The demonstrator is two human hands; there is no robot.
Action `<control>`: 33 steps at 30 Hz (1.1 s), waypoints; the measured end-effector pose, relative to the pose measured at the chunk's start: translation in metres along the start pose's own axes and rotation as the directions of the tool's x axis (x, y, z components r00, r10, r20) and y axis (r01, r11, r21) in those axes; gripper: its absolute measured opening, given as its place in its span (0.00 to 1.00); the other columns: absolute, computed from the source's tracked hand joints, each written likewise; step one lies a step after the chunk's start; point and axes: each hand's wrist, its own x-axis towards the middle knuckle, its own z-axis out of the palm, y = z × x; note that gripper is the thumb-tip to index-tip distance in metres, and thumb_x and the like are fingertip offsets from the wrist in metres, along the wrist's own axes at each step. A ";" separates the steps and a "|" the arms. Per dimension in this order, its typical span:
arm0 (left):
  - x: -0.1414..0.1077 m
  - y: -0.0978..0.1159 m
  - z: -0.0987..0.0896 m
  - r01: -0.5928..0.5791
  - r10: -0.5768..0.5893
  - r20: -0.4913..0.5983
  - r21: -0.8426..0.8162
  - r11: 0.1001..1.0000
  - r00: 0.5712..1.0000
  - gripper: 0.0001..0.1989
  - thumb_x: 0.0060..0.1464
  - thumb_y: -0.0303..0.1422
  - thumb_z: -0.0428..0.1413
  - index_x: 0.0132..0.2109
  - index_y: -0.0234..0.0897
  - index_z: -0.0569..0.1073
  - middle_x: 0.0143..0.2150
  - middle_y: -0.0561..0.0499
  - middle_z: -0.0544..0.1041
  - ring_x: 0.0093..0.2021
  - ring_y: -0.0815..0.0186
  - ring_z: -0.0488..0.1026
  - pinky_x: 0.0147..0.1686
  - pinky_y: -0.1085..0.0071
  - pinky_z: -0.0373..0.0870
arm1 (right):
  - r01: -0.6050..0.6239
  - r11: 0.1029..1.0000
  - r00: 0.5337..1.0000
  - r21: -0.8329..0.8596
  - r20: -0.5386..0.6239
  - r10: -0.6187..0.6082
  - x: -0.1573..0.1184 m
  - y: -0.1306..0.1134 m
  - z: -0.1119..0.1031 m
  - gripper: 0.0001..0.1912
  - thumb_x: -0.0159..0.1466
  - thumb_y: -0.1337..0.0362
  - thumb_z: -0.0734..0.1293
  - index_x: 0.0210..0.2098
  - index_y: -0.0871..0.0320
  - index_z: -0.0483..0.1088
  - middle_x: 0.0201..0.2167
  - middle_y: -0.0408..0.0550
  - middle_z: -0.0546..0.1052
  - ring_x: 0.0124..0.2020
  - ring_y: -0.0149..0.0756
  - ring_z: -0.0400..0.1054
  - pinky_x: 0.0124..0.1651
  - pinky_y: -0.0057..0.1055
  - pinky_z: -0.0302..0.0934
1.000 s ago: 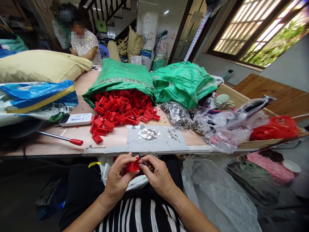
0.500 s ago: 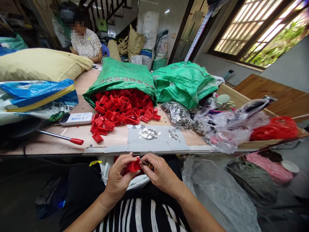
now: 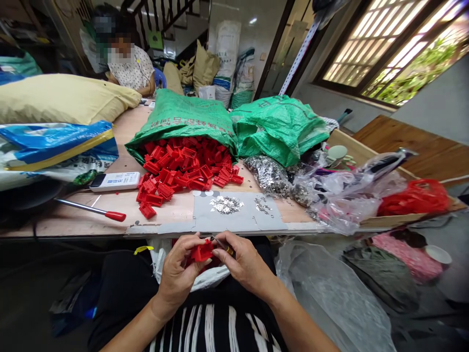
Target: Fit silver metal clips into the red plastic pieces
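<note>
My left hand [image 3: 180,266] is closed round a small red plastic housing [image 3: 202,251], held over my lap just below the table edge. Beside it, my right hand [image 3: 244,261] grips a thin metal tool with a yellowish handle [image 3: 229,250], perhaps a screwdriver; its tip points at the red piece and is partly hidden by the fingers. Under both hands an open white bag [image 3: 210,277] lies on my lap with red inside. On the table ahead, a grey mat [image 3: 247,217] carries a pile of small shiny metal plates [image 3: 226,205] and a smaller heap [image 3: 263,205] of metal bits.
Red plastic housings [image 3: 186,164] spill from a green sack [image 3: 190,115]. To the left are a white box-like device [image 3: 119,180] and a red-tipped lever [image 3: 115,215]. Bags of metal parts [image 3: 267,173] lie right. A person [image 3: 132,68] sits across the table.
The metal tool's tip has lifted slightly and tilted at the red housing. Both hands stay in nearly the same place; the view has shifted a little.
</note>
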 end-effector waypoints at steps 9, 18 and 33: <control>-0.002 -0.003 0.001 -0.064 0.065 -0.062 0.015 0.998 0.996 0.17 0.52 0.27 0.61 0.48 0.45 0.72 0.45 0.50 0.76 0.53 0.59 0.72 0.54 0.59 0.70 | -0.027 0.999 0.998 0.032 -0.057 0.029 -0.004 0.001 0.010 0.06 0.65 0.65 0.62 0.31 0.57 0.64 0.27 0.41 0.70 0.28 0.30 0.62 0.32 0.25 0.55; -0.002 -0.005 0.002 -0.154 0.160 -0.039 0.119 0.981 0.986 0.16 0.52 0.26 0.60 0.49 0.43 0.71 0.44 0.50 0.77 0.52 0.60 0.73 0.55 0.56 0.70 | -0.118 0.993 0.982 0.006 -0.148 0.118 -0.001 -0.002 0.020 0.05 0.63 0.66 0.61 0.30 0.57 0.64 0.24 0.40 0.70 0.25 0.29 0.62 0.29 0.25 0.54; -0.004 -0.010 0.000 -0.154 0.158 -0.021 0.124 0.980 0.987 0.16 0.54 0.26 0.58 0.49 0.43 0.71 0.46 0.49 0.77 0.53 0.59 0.72 0.55 0.55 0.69 | -0.161 0.987 0.981 -0.003 -0.115 0.159 -0.001 -0.007 0.020 0.04 0.62 0.69 0.61 0.29 0.57 0.63 0.25 0.40 0.70 0.26 0.30 0.62 0.30 0.25 0.52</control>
